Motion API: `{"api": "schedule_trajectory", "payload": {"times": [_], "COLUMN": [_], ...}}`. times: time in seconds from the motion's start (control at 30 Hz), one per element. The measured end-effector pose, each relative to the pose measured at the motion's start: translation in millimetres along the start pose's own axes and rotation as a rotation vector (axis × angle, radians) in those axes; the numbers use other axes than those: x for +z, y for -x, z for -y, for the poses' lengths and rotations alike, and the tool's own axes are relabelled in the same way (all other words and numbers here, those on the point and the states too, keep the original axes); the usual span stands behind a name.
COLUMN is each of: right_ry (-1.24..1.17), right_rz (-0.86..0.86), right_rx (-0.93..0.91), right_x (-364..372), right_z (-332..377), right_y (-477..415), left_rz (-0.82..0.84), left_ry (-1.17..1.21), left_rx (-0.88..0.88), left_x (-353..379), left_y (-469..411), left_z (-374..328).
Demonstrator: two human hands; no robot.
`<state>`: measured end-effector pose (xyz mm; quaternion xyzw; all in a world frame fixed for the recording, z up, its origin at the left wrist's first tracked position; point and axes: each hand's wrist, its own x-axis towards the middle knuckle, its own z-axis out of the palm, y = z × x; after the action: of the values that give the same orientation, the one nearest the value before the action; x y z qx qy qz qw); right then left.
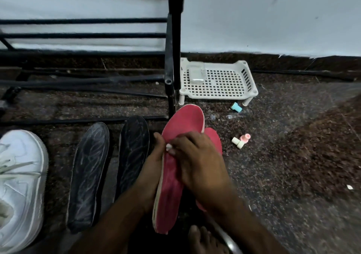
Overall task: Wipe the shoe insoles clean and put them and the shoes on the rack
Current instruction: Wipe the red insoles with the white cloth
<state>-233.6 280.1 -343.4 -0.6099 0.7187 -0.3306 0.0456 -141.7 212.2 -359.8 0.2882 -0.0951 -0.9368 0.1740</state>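
With the left hand (149, 167) gripping the red insole (184, 120) from underneath, held over the floor near the rack (172, 62), and the right hand (197, 160) curled over its top, I'd wipe heel-to-toe, keeping that support so it doesn't flop.

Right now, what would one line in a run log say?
left hand: grips red insole | right hand: on its top face | black insoles, white shoe: on floor, off rack

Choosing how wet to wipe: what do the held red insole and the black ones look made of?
Red insole: likely foam with matte fabric top; pale edge layer shows. Black insoles: perhaps foam or rubber, matte, pale streaky marks.
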Motion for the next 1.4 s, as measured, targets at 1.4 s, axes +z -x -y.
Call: {"api": "schedule_trajectory", "payload": {"times": [1.4], "right_ry": [-0.391], "right_rz": [-0.441], "right_rx": [0.038], "right_x": [-250.8], "right_z": [163.6], "right_y": [-19.7], "left_rz": [0.332], "left_ry": [-0.332], "left_rx": [0.173], "left_x": [222.3], "left_y": [175.0], "left_z": [-14.8]}}
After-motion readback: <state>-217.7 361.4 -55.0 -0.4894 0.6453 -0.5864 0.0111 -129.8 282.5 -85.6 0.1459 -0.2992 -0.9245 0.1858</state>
